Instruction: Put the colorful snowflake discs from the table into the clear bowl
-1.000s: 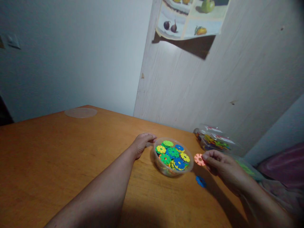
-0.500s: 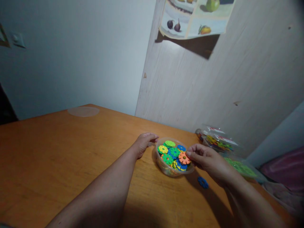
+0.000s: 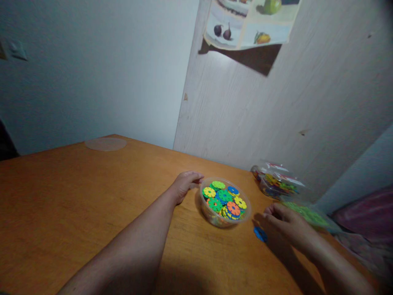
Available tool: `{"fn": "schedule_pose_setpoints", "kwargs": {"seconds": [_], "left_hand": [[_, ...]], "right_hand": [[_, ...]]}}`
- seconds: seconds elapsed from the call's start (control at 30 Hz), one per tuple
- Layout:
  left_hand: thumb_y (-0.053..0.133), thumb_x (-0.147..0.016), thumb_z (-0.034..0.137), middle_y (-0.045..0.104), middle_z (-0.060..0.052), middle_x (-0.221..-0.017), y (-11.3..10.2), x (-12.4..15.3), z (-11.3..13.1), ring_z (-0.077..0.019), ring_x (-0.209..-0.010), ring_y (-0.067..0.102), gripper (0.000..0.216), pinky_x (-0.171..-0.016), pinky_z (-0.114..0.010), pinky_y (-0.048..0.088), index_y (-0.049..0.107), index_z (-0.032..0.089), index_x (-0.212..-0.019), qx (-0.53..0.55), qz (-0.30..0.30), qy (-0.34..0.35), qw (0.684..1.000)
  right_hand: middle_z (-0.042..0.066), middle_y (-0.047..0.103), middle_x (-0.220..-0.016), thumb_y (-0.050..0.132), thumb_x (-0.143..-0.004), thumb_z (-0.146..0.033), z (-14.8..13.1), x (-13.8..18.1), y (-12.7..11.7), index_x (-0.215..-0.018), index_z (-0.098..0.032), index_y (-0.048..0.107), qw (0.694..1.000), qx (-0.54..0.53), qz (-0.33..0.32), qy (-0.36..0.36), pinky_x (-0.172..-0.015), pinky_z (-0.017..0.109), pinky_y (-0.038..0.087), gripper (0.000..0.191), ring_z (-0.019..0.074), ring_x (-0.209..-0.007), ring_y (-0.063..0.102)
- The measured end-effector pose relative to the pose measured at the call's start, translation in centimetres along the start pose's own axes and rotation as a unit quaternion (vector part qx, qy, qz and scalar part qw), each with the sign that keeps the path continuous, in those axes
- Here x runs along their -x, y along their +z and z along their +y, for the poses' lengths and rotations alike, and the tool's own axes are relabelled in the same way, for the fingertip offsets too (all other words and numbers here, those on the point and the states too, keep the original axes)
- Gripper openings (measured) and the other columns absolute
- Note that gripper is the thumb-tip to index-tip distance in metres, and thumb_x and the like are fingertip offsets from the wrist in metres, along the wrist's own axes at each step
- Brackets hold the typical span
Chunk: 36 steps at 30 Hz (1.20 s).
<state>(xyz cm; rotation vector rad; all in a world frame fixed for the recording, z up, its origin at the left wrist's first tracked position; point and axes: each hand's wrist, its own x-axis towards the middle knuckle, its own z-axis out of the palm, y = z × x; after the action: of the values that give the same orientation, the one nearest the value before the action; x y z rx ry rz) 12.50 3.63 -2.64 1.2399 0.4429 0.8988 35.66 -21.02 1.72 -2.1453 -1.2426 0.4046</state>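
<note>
A clear plastic bowl (image 3: 206, 211) full of coloured, notched flower-shaped discs stands on the table. An orange disc (image 3: 233, 208) lies on top of the pile, beside a yellow disc (image 3: 240, 202) and a green disc (image 3: 225, 196). My left hand (image 3: 185, 186) rests at the bowl's far left rim, fingers stretched towards it; some fingertips are hidden. To the right of the bowl, my right hand (image 3: 284, 219) hovers over the table with its fingers curled together and nothing visible in them. Just below it, a blue disc (image 3: 260, 234) lies on the tabletop.
Clear packs of coloured pieces (image 3: 278, 185) stand at the table's back right, with a container of green pieces (image 3: 307, 214) nearer. A round translucent lid (image 3: 106, 144) lies at the far left corner. Behind the table rises a wall (image 3: 138, 82) with a fruit poster (image 3: 245, 28).
My right hand has let go of the orange disc on the pile and moved right and down, away from the bowl. My left hand stays at the rim.
</note>
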Motion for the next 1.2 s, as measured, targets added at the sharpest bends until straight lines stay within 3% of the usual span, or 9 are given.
{"fn": "schedule_pose_setpoints", "kwargs": {"seconds": [0.13,0.27,0.47,0.7,0.8,1.0,1.2], "left_hand": [[0.071,-0.07,0.039,0.069,-0.008,-0.081,-0.2,-0.2,-0.3,-0.0174,-0.075,0.061,0.028,-0.072,-0.03,0.045,0.07,0.012,-0.078,-0.01,-0.001,0.004,1.0],[0.071,-0.069,0.04,0.069,-0.008,-0.081,-0.3,-0.2,-0.3,-0.0172,-0.075,0.061,0.029,-0.071,-0.03,0.044,0.07,0.012,-0.078,-0.016,-0.002,0.0,1.0],[0.071,-0.07,0.037,0.068,-0.007,-0.079,-0.1,0.0,0.0,-0.016,-0.074,0.06,0.026,-0.07,-0.028,0.044,0.07,0.012,-0.076,-0.014,0.002,-0.001,1.0],[0.071,-0.07,0.038,0.069,-0.008,-0.082,-0.1,-0.1,0.0,-0.0175,-0.076,0.061,0.027,-0.073,-0.03,0.045,0.071,0.012,-0.078,-0.011,0.008,0.0,1.0],[0.072,-0.068,0.038,0.069,-0.007,-0.081,0.0,0.0,0.0,-0.0174,-0.076,0.062,0.027,-0.074,-0.03,0.045,0.071,0.013,-0.078,-0.007,0.011,0.001,1.0],[0.071,-0.07,0.037,0.068,-0.007,-0.08,0.0,0.0,-0.1,-0.0168,-0.075,0.061,0.025,-0.072,-0.029,0.045,0.07,0.013,-0.076,-0.008,0.005,0.004,1.0],[0.071,-0.069,0.038,0.068,-0.006,-0.079,0.0,0.0,-0.1,-0.0162,-0.072,0.06,0.026,-0.07,-0.029,0.044,0.069,0.013,-0.075,-0.005,0.002,0.0,1.0]], "right_hand": [[-0.002,0.055,-0.063,0.066,-0.071,-0.045,2.4,0.9,1.2,-0.072,-0.021,0.052,0.998,-0.004,-0.064,0.019,-0.052,0.025,0.035,0.029,0.013,-0.059,0.048],[-0.003,0.052,-0.065,0.069,-0.068,-0.04,3.7,0.8,2.1,-0.071,-0.02,0.049,0.997,0.005,-0.073,0.0,-0.053,0.024,0.033,0.028,0.0121,-0.061,0.045],[-0.004,0.051,-0.062,0.071,-0.065,-0.039,3.4,0.7,2.3,-0.07,-0.021,0.047,0.998,-0.021,-0.058,0.016,-0.054,0.024,0.035,0.03,0.0116,-0.059,0.044],[0.0,0.06,-0.065,0.07,-0.066,-0.043,3.4,0.5,2.0,-0.072,-0.019,0.06,0.998,-0.057,-0.013,-0.015,-0.056,0.026,0.041,0.026,0.0148,-0.061,0.051],[0.001,0.058,-0.059,0.065,-0.07,-0.048,2.0,0.4,1.1,-0.067,-0.019,0.061,0.996,-0.091,0.006,-0.006,-0.05,0.026,0.039,0.03,0.0142,-0.054,0.049],[-0.001,0.056,-0.061,0.064,-0.073,-0.056,-2.9,0.9,-0.5,-0.08,-0.019,0.061,0.989,-0.139,0.054,-0.005,-0.046,0.022,0.036,0.038,0.0114,-0.052,0.047],[0.001,0.061,-0.071,0.064,-0.077,-0.056,-8.0,0.8,1.4,-0.086,-0.017,0.063,0.979,-0.19,-0.012,-0.069,-0.054,0.022,0.041,0.04,0.0113,-0.06,0.053]]}}
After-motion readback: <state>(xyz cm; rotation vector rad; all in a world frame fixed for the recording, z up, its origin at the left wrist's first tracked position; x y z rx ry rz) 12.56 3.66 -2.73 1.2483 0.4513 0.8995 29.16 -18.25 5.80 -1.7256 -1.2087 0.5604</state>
